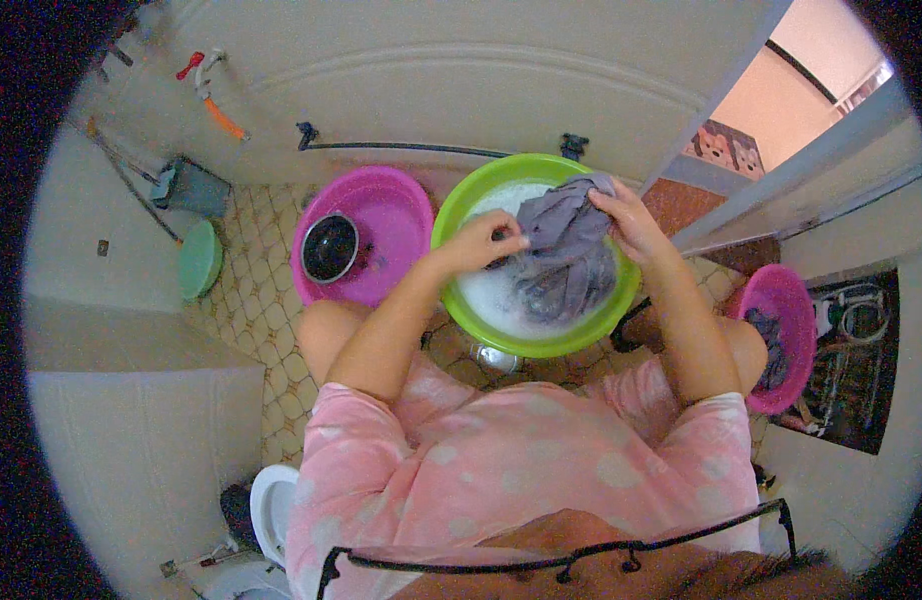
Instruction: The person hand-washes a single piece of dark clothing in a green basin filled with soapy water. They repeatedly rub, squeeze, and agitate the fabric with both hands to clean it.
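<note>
A lime-green plastic basin (536, 349) with white, sudsy water (487, 300) stands before me. Grey-purple cloth (562, 217) is raised partly above the water, while its lower folds lie in the suds. My right hand (632, 221) grips the cloth's upper right edge between thumb and fingers. At the cloth's left edge is my left hand (485, 240), its fingers curled and pinched on the fabric; the exact contact at the fingertips is hard to see.
Left of the green basin, a pink basin (401, 225) holds a dark round bowl (330, 247). Another pink basin (806, 337) with dark cloth (765, 345) is at right. A green basin (200, 260) leans by the left wall. A dark bar (408, 147) runs along the far wall.
</note>
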Demonstrator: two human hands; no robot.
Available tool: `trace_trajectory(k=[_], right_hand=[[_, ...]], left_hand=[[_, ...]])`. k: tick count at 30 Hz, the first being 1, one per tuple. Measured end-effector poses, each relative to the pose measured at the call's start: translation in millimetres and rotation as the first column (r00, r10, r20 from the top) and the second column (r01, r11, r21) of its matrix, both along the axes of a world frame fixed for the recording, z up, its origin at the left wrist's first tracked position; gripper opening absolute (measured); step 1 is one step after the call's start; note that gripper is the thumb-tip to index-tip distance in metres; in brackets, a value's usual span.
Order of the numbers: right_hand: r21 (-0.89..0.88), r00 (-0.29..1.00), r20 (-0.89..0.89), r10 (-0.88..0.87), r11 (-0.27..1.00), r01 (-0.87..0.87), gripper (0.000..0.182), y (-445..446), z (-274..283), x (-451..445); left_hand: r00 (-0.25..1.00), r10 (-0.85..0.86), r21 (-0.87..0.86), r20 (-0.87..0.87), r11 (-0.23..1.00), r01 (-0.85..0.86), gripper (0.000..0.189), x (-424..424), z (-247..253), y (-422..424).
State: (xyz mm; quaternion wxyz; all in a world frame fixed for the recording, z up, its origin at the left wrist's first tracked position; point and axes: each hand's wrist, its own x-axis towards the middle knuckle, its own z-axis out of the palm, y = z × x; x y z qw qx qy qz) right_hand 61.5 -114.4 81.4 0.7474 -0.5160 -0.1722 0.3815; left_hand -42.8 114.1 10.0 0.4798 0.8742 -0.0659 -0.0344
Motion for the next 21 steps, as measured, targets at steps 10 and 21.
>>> trace_trajectory(k=[10, 21], right_hand=[[-0.018, 0.992, -0.074, 0.107, 0.994, -0.109, 0.034, 3, 17, -13], [-0.418, 0.714, 0.699, 0.035, 0.83, 0.368, 0.041, 39, -64, 28]], left_hand=[[0.997, -0.007, -0.099, -0.078, 0.995, -0.001, 0.06, -7, -1, -13], [0.81, 0.585, -0.201, -0.038, 0.789, -0.58, 0.037, 23, -37, 15]])
